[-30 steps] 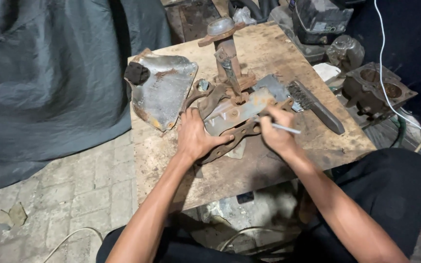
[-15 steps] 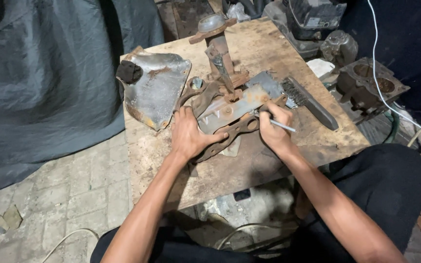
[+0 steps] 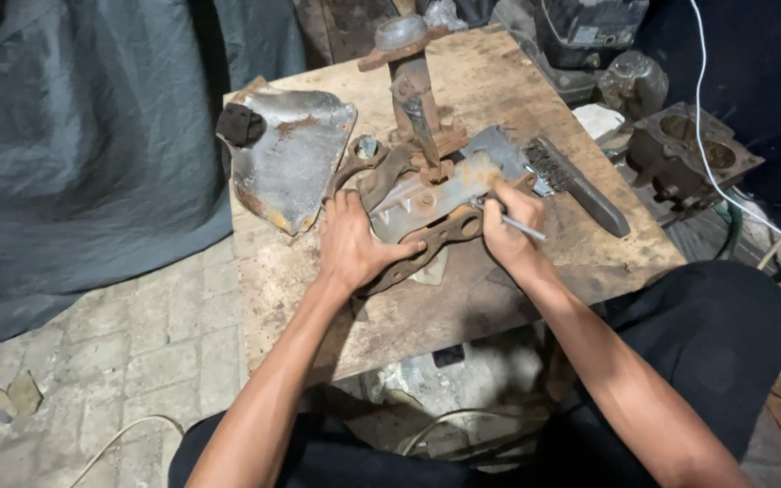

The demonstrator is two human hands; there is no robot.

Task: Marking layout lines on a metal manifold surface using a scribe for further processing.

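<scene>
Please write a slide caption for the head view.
Left hand steadies a rusty metal bracket; right hand holds a thin tool.

White label (image 3: 595, 34) on dark casing, top edge.

Two hands, left (image 3: 354, 244) and right (image 3: 512, 226). One worktop (image 3: 409, 307). One rusty bracket (image 3: 427, 203), one thin tool (image 3: 522, 228), one wire brush (image 3: 576, 185), one bent metal sheet (image 3: 291, 163), one upright post (image 3: 418, 99), one engine block (image 3: 689, 154).

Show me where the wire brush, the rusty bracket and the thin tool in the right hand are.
wire brush (image 3: 580, 185), head view, on its dark handle.
rusty bracket (image 3: 427, 194), head view, on its pale flat face.
thin tool (image 3: 524, 229), head view, on its shaft behind the right hand (image 3: 510, 226).
</scene>
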